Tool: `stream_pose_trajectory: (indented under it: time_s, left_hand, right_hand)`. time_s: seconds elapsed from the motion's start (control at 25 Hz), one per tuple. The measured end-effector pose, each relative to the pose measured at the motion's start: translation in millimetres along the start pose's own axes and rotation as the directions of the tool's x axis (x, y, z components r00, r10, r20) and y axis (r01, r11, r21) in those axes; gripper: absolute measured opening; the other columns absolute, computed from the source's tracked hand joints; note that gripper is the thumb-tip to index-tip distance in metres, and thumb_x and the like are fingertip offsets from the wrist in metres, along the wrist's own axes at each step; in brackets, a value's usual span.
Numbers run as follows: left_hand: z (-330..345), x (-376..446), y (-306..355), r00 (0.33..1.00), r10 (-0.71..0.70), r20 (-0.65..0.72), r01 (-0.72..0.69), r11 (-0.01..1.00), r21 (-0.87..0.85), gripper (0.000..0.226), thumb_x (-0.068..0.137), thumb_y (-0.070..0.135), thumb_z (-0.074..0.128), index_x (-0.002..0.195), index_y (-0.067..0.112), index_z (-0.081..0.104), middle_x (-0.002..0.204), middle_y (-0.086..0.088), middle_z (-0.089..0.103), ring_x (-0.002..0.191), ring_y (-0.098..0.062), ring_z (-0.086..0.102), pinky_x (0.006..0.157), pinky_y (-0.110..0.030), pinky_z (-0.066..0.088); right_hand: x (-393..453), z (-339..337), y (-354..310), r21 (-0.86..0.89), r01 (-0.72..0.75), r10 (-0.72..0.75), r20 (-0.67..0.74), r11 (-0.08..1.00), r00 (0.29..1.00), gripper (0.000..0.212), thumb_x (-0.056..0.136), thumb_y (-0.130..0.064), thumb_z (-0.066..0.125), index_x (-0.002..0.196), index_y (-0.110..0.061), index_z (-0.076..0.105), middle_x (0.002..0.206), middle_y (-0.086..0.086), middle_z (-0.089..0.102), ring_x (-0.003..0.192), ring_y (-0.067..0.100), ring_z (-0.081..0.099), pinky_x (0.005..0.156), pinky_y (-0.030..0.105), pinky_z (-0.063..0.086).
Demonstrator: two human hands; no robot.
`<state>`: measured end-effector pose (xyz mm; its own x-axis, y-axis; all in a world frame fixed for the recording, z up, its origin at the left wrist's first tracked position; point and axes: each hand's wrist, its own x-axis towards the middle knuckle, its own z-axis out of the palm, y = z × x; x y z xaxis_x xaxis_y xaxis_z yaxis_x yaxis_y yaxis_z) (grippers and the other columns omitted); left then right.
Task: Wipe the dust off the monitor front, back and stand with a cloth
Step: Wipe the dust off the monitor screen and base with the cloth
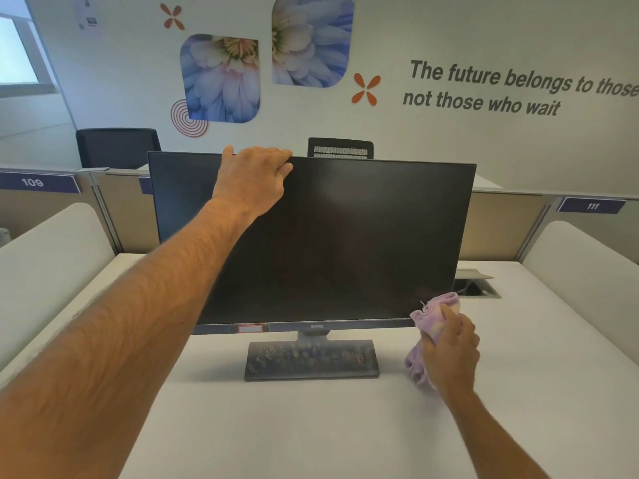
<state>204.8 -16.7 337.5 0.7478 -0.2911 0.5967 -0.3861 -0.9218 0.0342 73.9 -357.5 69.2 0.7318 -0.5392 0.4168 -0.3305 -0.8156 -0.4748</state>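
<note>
The monitor [345, 236] stands upright on the white desk [311, 426], screen facing the person and long axis running side to side; it looks stiff but top-heavy and its panel fragile, so the top edge is the safest hold. There the left hand [254, 179] steadies it, fingers curled over the edge. At the monitor's lower right corner the right hand [449, 354] grips the soft, light pink cloth [434, 316] bunched against the screen, above and right of the dusty stand [311, 359].

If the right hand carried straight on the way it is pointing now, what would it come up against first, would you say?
Most likely the monitor: the right hand points up and left, and the purple cloth it grips already sits at the screen's lower right corner. Whether the cloth touches the glass, I cannot tell.
</note>
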Motion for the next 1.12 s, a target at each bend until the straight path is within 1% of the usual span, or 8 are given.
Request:
stream_pose_trajectory:
  time_s: [0.08, 0.16, 0.28, 0.4, 0.64, 0.84, 1.0, 1.12]
  left_hand:
    - [-4.6, -2.5, -2.4, 1.0, 0.018, 0.0, -0.018, 1.0, -0.008, 0.039, 0.105, 0.037, 0.04, 0.135, 0.019, 0.057, 0.126, -0.005, 0.068, 0.114, -0.031, 0.062, 0.104, -0.06, 0.039]
    - [-11.4, -5.0, -5.2, 0.999, 0.034, 0.018, -0.033, 0.999, -0.043, 0.041, 0.105, 0.039, 0.041, 0.136, 0.018, 0.057, 0.128, -0.006, 0.067, 0.115, -0.031, 0.061, 0.103, -0.055, 0.041]
    - [-19.9, -8.8, -14.5, 0.996, 0.058, 0.07, -0.051, 0.994, -0.092, 0.049, 0.103, 0.046, 0.042, 0.141, 0.017, 0.053, 0.135, -0.007, 0.063, 0.121, -0.031, 0.058, 0.104, -0.049, 0.045]
    - [-22.5, -14.9, -31.4, 0.998, 0.046, 0.053, -0.04, 0.993, -0.109, 0.053, 0.102, 0.05, 0.043, 0.142, 0.016, 0.053, 0.136, -0.006, 0.062, 0.123, -0.03, 0.058, 0.105, -0.048, 0.046]
    - [-23.9, -25.0, -59.2, 0.999, 0.027, 0.019, -0.025, 0.995, -0.095, 0.054, 0.101, 0.05, 0.044, 0.14, 0.015, 0.055, 0.132, -0.006, 0.065, 0.119, -0.029, 0.06, 0.105, -0.051, 0.045]
    - [-25.2, -22.3, -57.2, 0.997, 0.045, 0.055, -0.039, 0.995, -0.096, 0.056, 0.102, 0.053, 0.04, 0.14, 0.015, 0.054, 0.133, -0.006, 0.064, 0.12, -0.027, 0.059, 0.107, -0.05, 0.043]
    - [-27.0, -21.8, -62.6, 0.992, 0.045, 0.116, -0.032, 0.993, -0.112, 0.054, 0.104, 0.048, 0.036, 0.146, 0.016, 0.048, 0.145, -0.005, 0.055, 0.133, -0.028, 0.05, 0.114, -0.051, 0.035]
    - [-27.0, -21.4, -64.2, 0.988, 0.06, 0.141, -0.045, 0.993, -0.107, 0.054, 0.105, 0.046, 0.034, 0.149, 0.016, 0.043, 0.15, -0.005, 0.049, 0.138, -0.028, 0.044, 0.117, -0.054, 0.029]
  right_hand:
    - [-7.6, 3.5, -21.9, -0.004, 0.051, -0.051, 0.009, 0.999, 0.999, 0.072, 0.077, -0.027, 0.087, 0.136, -0.016, 0.048, 0.13, 0.022, 0.054, 0.106, 0.038, 0.058, 0.081, 0.05, 0.057]
    - [-21.5, 7.8, -51.0, -0.001, 0.176, -0.175, 0.039, 0.984, 0.984, 0.076, 0.067, -0.025, 0.093, 0.132, -0.016, 0.055, 0.124, 0.019, 0.058, 0.099, 0.035, 0.061, 0.073, 0.045, 0.059]
    - [-47.3, 16.3, -92.8, -0.034, 0.383, -0.378, 0.094, 0.923, 0.921, 0.087, 0.049, -0.023, 0.098, 0.128, -0.019, 0.061, 0.123, 0.016, 0.059, 0.093, 0.034, 0.062, 0.066, 0.041, 0.057]
    - [-71.4, 26.4, -128.5, -0.087, 0.528, -0.513, 0.151, 0.845, 0.845, 0.086, 0.044, -0.026, 0.097, 0.124, -0.025, 0.065, 0.123, 0.012, 0.061, 0.092, 0.033, 0.062, 0.063, 0.04, 0.054]
    - [-104.3, 44.4, -192.1, -0.062, 0.68, -0.623, 0.348, 0.73, 0.701, 0.084, 0.057, -0.035, 0.094, 0.129, -0.033, 0.052, 0.128, 0.002, 0.056, 0.104, 0.028, 0.06, 0.079, 0.046, 0.056]
    - [-127.1, 50.1, -238.7, -0.02, 0.83, -0.727, 0.472, 0.557, 0.499, 0.081, 0.083, -0.03, 0.08, 0.145, -0.031, 0.028, 0.148, 0.006, 0.036, 0.127, 0.032, 0.044, 0.103, 0.053, 0.043]
    - [-138.8, 54.4, -277.3, 0.036, 0.886, -0.781, 0.489, 0.462, 0.388, 0.078, 0.088, -0.027, 0.076, 0.148, -0.03, 0.025, 0.152, 0.007, 0.032, 0.132, 0.034, 0.041, 0.109, 0.054, 0.038]
    - [-148.4, 57.8, -294.7, 0.186, 0.934, -0.836, 0.523, 0.306, 0.169, 0.07, 0.091, -0.031, 0.073, 0.147, -0.034, 0.032, 0.152, 0.005, 0.039, 0.132, 0.033, 0.044, 0.11, 0.055, 0.038]
